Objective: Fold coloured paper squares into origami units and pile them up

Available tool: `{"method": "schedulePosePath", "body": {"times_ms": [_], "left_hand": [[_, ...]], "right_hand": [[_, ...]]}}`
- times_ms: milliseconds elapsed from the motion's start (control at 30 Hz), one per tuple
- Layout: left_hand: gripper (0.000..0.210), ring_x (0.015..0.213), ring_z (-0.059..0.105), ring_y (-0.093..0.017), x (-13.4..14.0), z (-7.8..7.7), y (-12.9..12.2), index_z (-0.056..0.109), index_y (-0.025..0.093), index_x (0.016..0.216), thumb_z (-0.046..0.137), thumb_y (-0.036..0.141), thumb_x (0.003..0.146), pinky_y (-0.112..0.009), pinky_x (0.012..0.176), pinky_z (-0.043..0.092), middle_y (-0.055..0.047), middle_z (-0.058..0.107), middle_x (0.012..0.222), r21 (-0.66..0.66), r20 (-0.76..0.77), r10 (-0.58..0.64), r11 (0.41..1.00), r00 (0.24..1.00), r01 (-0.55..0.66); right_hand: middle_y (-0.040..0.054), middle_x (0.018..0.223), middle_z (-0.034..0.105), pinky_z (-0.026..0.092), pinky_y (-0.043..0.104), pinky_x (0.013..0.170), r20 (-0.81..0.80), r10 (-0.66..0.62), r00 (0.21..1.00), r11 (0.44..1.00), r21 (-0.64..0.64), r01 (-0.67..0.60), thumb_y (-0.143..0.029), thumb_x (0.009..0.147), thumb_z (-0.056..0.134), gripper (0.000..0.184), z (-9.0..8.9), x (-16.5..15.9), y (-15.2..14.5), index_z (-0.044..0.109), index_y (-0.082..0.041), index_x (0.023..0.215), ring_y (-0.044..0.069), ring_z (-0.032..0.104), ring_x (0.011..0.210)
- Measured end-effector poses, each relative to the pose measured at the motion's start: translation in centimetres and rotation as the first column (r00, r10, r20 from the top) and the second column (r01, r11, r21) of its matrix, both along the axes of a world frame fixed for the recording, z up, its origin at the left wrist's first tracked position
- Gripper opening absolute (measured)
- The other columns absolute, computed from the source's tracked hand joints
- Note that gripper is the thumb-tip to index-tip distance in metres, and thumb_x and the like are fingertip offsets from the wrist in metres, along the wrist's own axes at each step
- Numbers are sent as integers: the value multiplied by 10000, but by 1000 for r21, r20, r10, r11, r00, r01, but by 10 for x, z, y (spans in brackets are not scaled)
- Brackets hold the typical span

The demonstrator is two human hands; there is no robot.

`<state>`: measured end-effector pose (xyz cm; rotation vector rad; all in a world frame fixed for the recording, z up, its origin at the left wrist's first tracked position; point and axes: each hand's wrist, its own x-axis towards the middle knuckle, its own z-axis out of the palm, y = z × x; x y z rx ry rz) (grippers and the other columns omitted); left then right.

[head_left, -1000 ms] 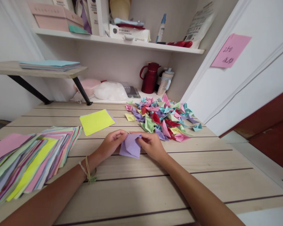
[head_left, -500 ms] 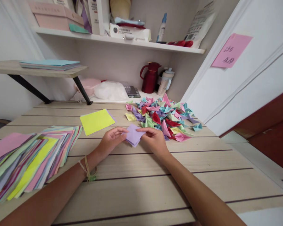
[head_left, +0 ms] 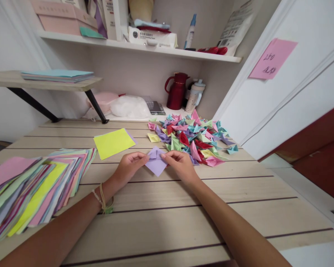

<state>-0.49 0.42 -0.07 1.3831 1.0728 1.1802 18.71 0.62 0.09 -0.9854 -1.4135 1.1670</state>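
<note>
A folded purple paper is held over a slatted table, its side corners pinched by the thumb and fingers of the left hand and the right hand, with one corner pointed toward the wearer. Paper boats are heaped just beyond the right hand. A yellow sheet is laid near the left; assorted sheets are fanned beside the left forearm.

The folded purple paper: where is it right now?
In the head view, the folded purple paper is just left of centre, held between the left hand and the right hand, with paper boats heaped beyond it to the right.
</note>
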Motion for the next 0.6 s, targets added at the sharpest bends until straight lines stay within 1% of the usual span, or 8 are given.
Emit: {"method": "schedulePosePath", "body": {"times_ms": [67,167,300,333,400,500,600], "left_hand": [[188,724,619,-173,1,0,-1,685,158,712,676,345,688,-276,696,483,-28,703,750,1,-13,-11,1000,1000,11],[197,735,629,-180,2,1,-2,672,148,750,701,321,661,-288,702,489,-43,707,782,-33,34,-42,999,999,43],[304,803,645,-191,3,-1,-1,623,128,858,747,240,604,-299,739,492,-80,704,903,-51,112,-117,991,987,124],[322,795,648,-186,3,-2,-1,604,132,883,742,236,612,-296,734,493,-79,703,906,-46,122,-121,991,985,128],[344,733,656,-170,3,-3,-1,549,157,940,714,243,652,-290,699,496,-56,704,852,-35,140,-114,992,984,120],[333,660,653,-154,2,-4,-1,474,190,969,670,250,706,-282,657,496,-22,690,780,-14,151,-127,991,980,131],[322,719,649,-154,2,-5,-2,485,177,940,683,230,693,-271,686,492,-31,677,811,15,120,-146,989,982,145]], "right_hand": [[4,579,598,401,231,482,-12,-3,1000,1000,-9,3,-410,698,668,251,-1,-1,-1,638,-165,657,117,518,525],[-7,545,593,416,239,460,-42,5,999,999,-32,-6,-435,687,669,272,-1,-3,-1,618,-168,693,116,522,471],[-52,481,570,414,232,435,-89,-5,996,1000,-28,3,-419,682,682,318,-2,-3,-2,558,-200,876,120,528,423],[-61,474,563,410,229,430,-103,-11,995,1000,-17,9,-412,688,680,329,-2,-4,-2,534,-211,904,120,527,417],[-67,477,557,404,226,433,-121,-17,993,1000,9,19,-403,708,665,304,-2,-4,-2,517,-223,902,117,522,419],[-39,544,581,416,233,467,-88,-9,996,999,37,12,-397,737,634,220,-2,-4,-1,574,-211,838,114,526,467],[14,732,649,431,252,533,14,-21,1000,998,58,20,-378,704,670,237,-3,-2,1,660,-198,858,134,551,585]]}}
